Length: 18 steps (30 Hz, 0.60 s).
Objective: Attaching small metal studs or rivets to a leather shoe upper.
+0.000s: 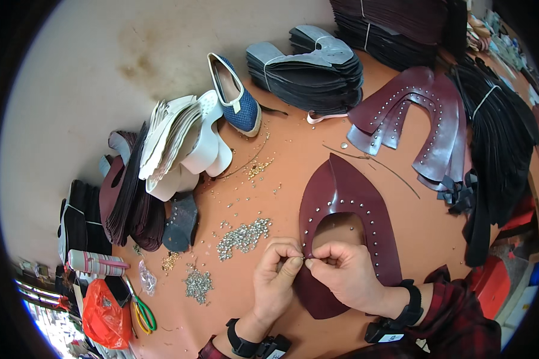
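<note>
Fingers [292, 264] of left hand [275, 281] and right hand [352, 280] pinch together on the studded burgundy upper [356, 188] at its opening's eight o'clock. It sits at the head view's four o'clock and should handle light, pliable, slick; grip its stud-free outer margin [387, 236].

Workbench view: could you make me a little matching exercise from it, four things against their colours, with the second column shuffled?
Things:
1. Shoe
2. Plastic bag
3. Hand tool
4. Pointed leather piece

Colours:
A. Green and orange handles
B. Burgundy, with shiny studs around its opening
C. Blue, with white trim
D. Bright red all over

Right pairs: 1-C, 2-D, 3-A, 4-B
</note>
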Motion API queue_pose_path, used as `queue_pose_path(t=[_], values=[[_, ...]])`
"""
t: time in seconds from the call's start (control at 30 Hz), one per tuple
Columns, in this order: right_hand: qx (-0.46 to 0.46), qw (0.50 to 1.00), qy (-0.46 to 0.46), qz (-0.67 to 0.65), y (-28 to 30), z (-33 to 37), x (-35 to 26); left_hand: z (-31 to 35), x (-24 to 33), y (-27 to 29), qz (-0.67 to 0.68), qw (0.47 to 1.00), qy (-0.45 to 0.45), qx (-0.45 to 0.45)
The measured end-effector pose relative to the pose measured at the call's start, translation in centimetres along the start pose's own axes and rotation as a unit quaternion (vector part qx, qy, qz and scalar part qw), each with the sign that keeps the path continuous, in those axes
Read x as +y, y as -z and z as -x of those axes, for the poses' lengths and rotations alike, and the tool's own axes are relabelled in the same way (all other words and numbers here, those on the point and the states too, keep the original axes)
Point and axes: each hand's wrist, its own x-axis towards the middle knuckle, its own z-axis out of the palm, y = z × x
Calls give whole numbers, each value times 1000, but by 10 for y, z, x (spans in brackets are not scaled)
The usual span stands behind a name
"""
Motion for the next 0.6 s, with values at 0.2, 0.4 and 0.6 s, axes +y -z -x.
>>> queue_pose_path(t=[0.2, 0.4, 0.6], values=[[16, 999, 15, 36, 0, 2, -3, 0, 0, -4, 28, 1000, -12, 3], [15, 999, 14, 39, -2, 4, -6, -1, 3, -2, -19, 999, -29, -2], [24, 987, 103, 120, -1, 3, 2, 0, 2, -1, 25, 1000, -7, 4]])
